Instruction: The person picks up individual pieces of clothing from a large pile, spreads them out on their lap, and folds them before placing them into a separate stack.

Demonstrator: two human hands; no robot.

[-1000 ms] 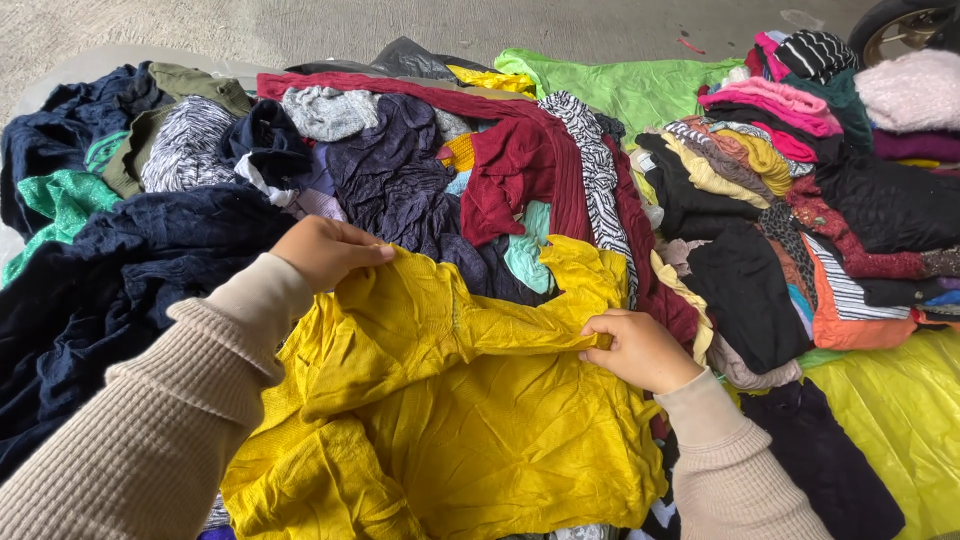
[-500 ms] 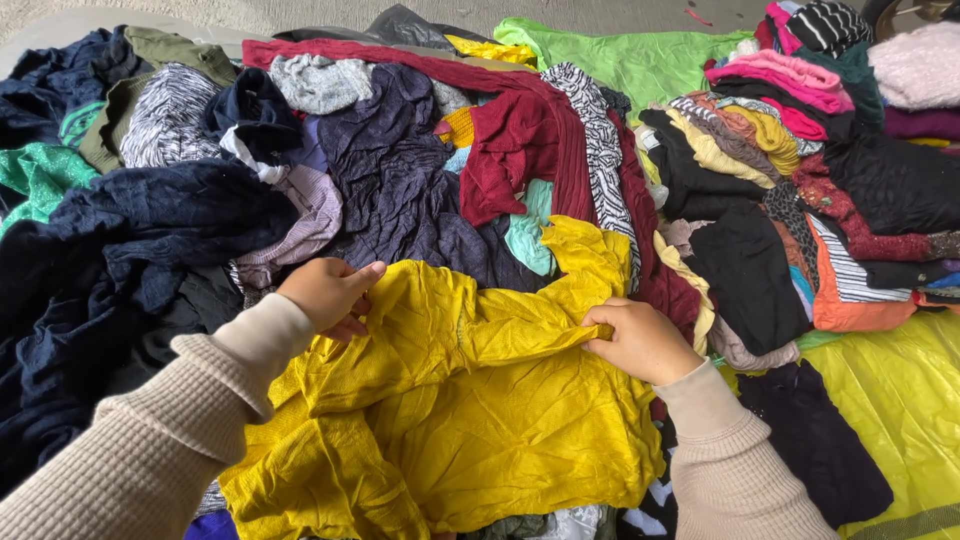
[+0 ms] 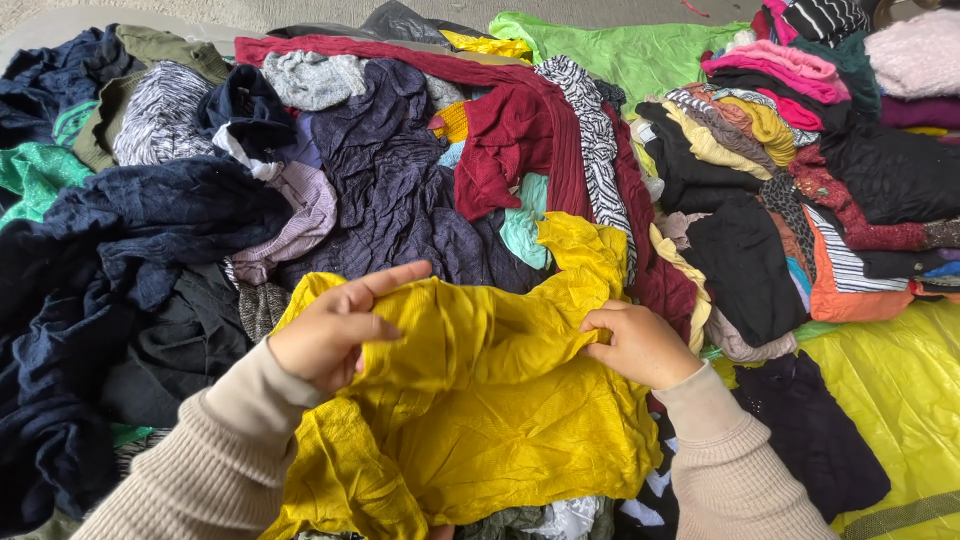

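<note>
A crumpled mustard-yellow garment (image 3: 500,410) lies in front of me on a heap of clothes. My left hand (image 3: 335,325) rests on its upper left part, fingers stretched flat across the fabric and thumb hooked over a fold. My right hand (image 3: 640,345) pinches a gathered fold near the garment's right side. Both of my arms wear beige ribbed sleeves.
Loose clothes surround the yellow garment: a dark navy piece (image 3: 130,230) at left, a purple one (image 3: 400,170) and a maroon one (image 3: 520,130) beyond, a green cloth (image 3: 630,60) at the back. Folded clothes (image 3: 800,150) are stacked at right on a yellow-green sheet (image 3: 900,390).
My left hand slid down and toward me along the yellow garment and its fingers spread out flat. The fabric bunched up between my hands. My right hand kept its pinch.
</note>
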